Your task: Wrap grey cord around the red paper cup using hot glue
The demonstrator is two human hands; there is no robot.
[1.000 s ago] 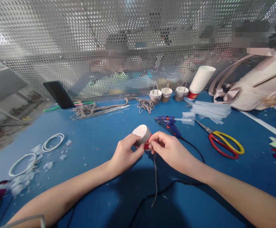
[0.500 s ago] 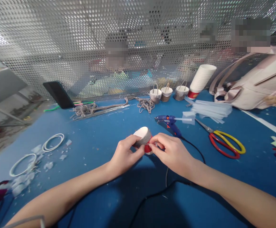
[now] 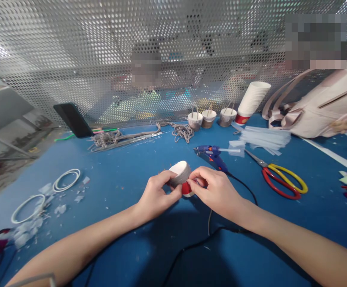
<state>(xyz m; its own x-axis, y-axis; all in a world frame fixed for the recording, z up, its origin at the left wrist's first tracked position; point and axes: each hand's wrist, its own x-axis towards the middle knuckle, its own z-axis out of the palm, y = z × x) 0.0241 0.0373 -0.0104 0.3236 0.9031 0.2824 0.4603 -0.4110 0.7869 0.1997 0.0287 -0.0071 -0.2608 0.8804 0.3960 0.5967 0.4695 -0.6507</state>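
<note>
A paper cup (image 3: pixel 187 189), red and white low down and wrapped in grey cord round its upper part, is tilted over the table with its white inside facing up and left. My left hand (image 3: pixel 160 191) is closed round its left side, thumb in front. My right hand (image 3: pixel 213 187) pinches at the cup's right side, where the wrapping meets the red. Grey cord (image 3: pixel 210 223) hangs below that hand; the pinched bit itself is mostly hidden by the fingers. Just beyond lies a blue glue gun (image 3: pixel 210 151) with a clear stick in its back.
Behind are several cord-wrapped cups (image 3: pixel 195 120), a stack of paper cups (image 3: pixel 253 101), cord bundles (image 3: pixel 110 138) and a leaning phone (image 3: pixel 73 119). Scissors (image 3: pixel 281 179), translucent strips (image 3: pixel 264 137) and a bag (image 3: pixel 319 103) are right; white rings (image 3: pixel 66 180) left. A black cable (image 3: pixel 188 247) crosses the front.
Both hands stay at nearly the same spot. The cup has turned or tilted slightly, and my right fingers have shifted a little along its side.
</note>
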